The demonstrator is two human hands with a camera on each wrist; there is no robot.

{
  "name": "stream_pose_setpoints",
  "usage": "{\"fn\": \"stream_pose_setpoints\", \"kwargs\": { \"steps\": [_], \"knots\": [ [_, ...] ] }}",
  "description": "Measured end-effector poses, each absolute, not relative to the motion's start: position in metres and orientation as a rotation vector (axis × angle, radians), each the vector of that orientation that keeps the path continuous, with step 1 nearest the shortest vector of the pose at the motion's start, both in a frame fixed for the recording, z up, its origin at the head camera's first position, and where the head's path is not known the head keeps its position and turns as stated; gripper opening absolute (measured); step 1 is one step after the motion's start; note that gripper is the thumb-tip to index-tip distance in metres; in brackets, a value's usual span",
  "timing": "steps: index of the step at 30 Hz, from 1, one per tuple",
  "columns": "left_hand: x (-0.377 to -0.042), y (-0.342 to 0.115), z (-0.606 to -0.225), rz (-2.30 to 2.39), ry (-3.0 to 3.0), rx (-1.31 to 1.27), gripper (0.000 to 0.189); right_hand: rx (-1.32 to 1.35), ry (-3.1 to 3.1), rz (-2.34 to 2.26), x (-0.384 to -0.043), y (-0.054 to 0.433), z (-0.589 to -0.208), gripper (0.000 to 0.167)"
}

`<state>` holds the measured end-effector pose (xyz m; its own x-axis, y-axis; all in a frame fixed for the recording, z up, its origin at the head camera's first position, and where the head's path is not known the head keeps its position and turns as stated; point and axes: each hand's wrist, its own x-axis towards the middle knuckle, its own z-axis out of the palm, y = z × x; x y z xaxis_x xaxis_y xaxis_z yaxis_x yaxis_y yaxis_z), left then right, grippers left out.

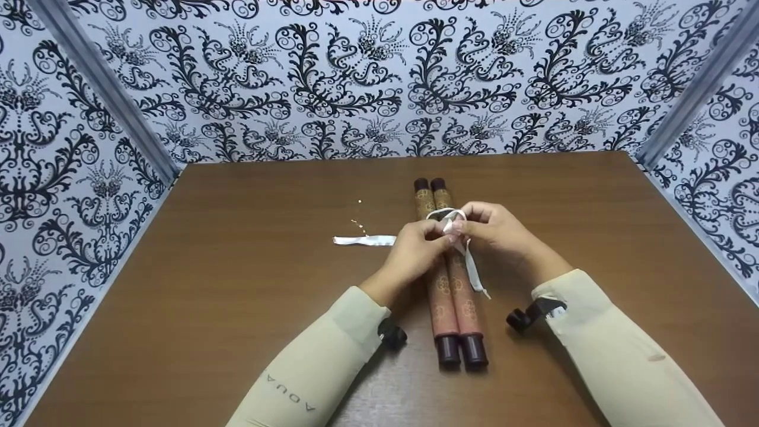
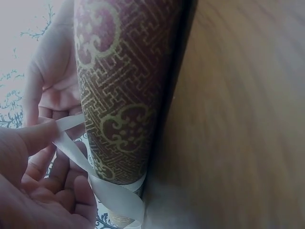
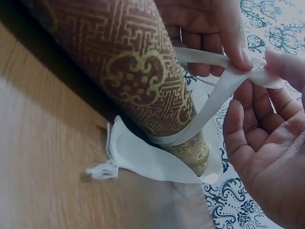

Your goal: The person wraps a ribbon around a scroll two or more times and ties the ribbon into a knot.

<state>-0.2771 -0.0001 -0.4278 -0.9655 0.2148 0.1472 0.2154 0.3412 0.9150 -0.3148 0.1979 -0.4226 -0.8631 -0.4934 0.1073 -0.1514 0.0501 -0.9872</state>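
Two slim rolled scrolls point(image 1: 443, 290) with dark end caps lie side by side on the table, covered in patterned red-to-gold fabric. A white ribbon point(image 3: 209, 107) wraps around them, and its strands cross above the fabric. My left hand point(image 1: 409, 252) pinches the ribbon between thumb and finger, over the scrolls' upper half. Facing it from the other side, my right hand point(image 1: 504, 234) pinches the ribbon close to the same crossing, its other fingers curled. One ribbon tail hangs down over the right scroll point(image 1: 468, 314).
Left of the scrolls, another flat stretch of ribbon point(image 1: 364, 240) lies on the brown wooden table point(image 1: 249, 284), with loose thread by it. Patterned black-and-white panels point(image 1: 367, 77) enclose the back and sides. Black wrist cameras point(image 1: 392, 334) sit at both sleeve cuffs.
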Motion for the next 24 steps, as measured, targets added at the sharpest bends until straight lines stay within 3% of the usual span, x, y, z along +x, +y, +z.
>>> {"fn": "stream_pose_setpoints", "kwargs": {
  "steps": [8, 15, 24],
  "knots": [
    [-0.277, -0.001, -0.427, -1.78, -2.58, -0.421, 0.01, -0.707, 1.888, -2.039, -0.313, 0.2, -0.416, 0.011],
    [-0.277, 0.0, -0.427, -1.783, -2.568, -0.434, 0.009, -0.514, 1.774, -2.199, -0.31, 0.202, -0.408, 0.006],
    [-0.277, 0.001, -0.429, -1.812, -2.545, -0.417, 0.009, -0.402, 1.746, -2.292, -0.308, 0.211, -0.392, 0.012]
  ]
}}
